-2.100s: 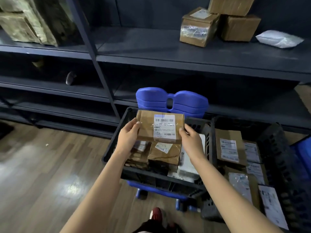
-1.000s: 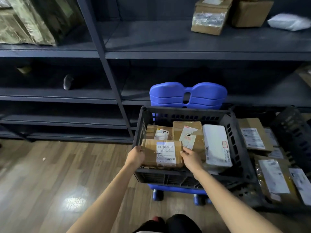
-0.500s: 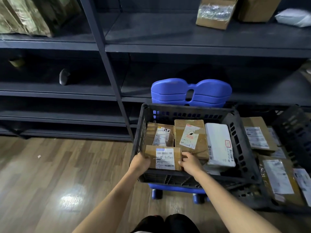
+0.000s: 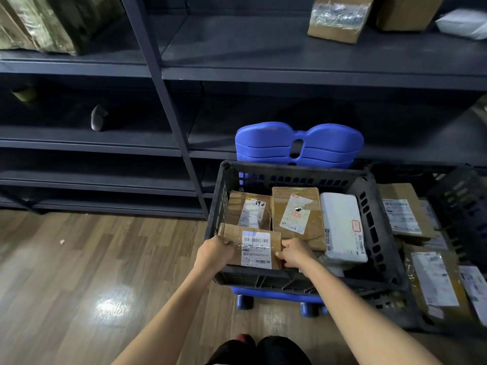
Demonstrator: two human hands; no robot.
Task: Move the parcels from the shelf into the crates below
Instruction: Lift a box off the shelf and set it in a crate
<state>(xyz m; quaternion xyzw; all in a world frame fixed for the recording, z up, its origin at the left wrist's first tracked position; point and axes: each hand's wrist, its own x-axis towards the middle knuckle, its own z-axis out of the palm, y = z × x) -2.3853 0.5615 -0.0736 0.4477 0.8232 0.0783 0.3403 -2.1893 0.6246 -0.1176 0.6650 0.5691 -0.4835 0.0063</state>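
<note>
A brown cardboard parcel (image 4: 253, 246) with a white barcode label lies at the near left of a black slotted crate (image 4: 379, 233). My left hand (image 4: 214, 254) grips its left end and my right hand (image 4: 295, 252) grips its right end. Behind it in the crate lie two brown parcels (image 4: 297, 214) and a white parcel (image 4: 342, 227). On the upper shelf (image 4: 237, 46) at the top right stand a taped brown box (image 4: 338, 18), another brown box (image 4: 405, 11) and a white bag (image 4: 463, 23).
The crate rests on stacked blue stools (image 4: 299, 143). A second black crate (image 4: 458, 206) at the right holds several labelled parcels (image 4: 403, 212). A large wrapped bundle (image 4: 44, 22) fills the upper left shelf. A dark upright post (image 4: 163, 101) divides the shelving. Wooden floor (image 4: 79, 272) lies to the left.
Both hands lowered the labelled parcel from above the crate down into its near left corner. The view tilted downward a little.
</note>
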